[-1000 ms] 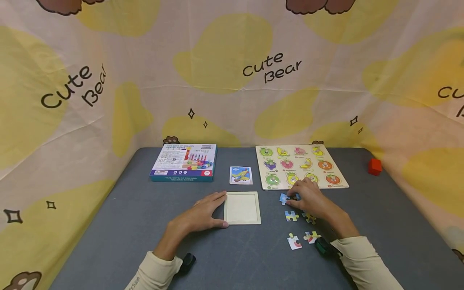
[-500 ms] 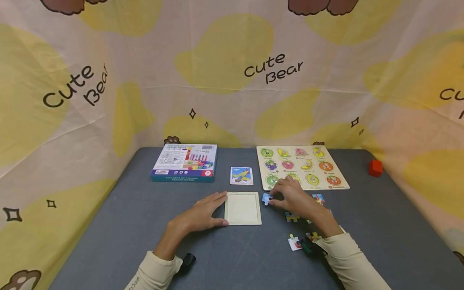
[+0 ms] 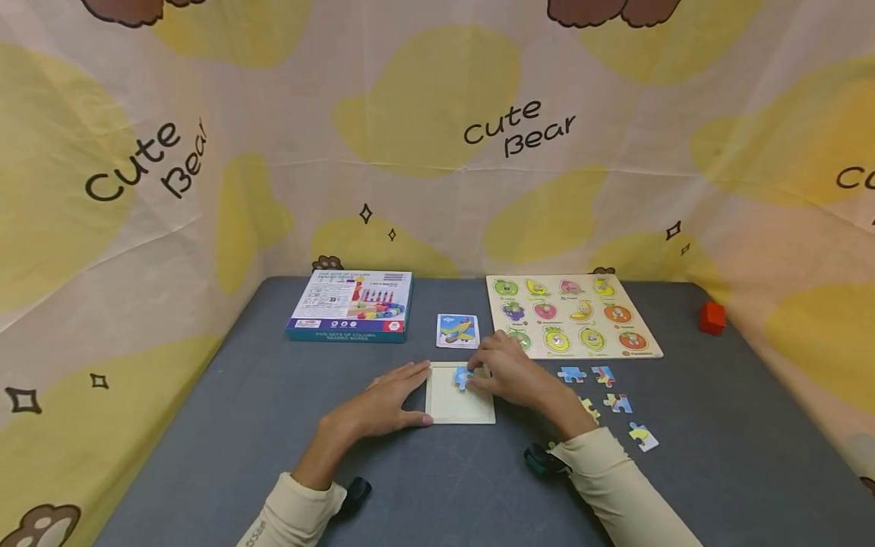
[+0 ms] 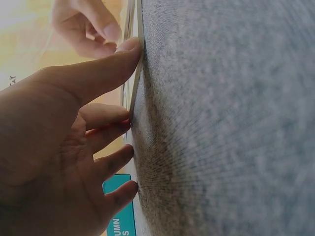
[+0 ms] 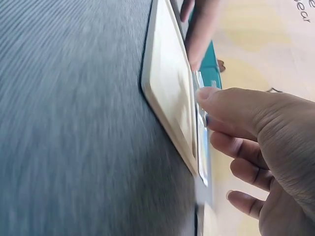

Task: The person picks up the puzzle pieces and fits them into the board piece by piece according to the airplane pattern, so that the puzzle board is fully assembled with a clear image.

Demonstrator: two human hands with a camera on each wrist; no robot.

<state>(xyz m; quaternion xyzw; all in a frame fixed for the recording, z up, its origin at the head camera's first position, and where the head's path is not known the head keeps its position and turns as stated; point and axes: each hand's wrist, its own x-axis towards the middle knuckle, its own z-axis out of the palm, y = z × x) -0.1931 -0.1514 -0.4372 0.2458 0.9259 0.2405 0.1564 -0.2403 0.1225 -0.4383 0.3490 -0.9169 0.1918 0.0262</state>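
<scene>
My left hand [image 3: 383, 403] rests at the left side of a shallow square wooden puzzle tray [image 3: 454, 409]. Its fingers are spread, with a fingertip at the far left corner and the thumb at the near one. Between thumb and forefinger, my right hand [image 3: 516, 372] pinches a blue jigsaw piece [image 3: 462, 377] over the upper part of the tray. The right wrist view catches that piece [image 5: 201, 101] edge-on, raised above the tray [image 5: 170, 83]. Several loose jigsaw pieces [image 3: 618, 403] lie on the table to the right, some partly hidden by the right forearm.
Behind the tray lies a small picture card [image 3: 457, 331] showing a yellow plane. A fruit board [image 3: 599, 324] lies at the back right, and a flat game box [image 3: 352, 304] at the back left. A red block [image 3: 712, 318] sits near the table's right edge.
The right hand has carried the blue jigsaw piece leftward from the loose pieces to over the tray. The left hand has stayed at the tray's left side.
</scene>
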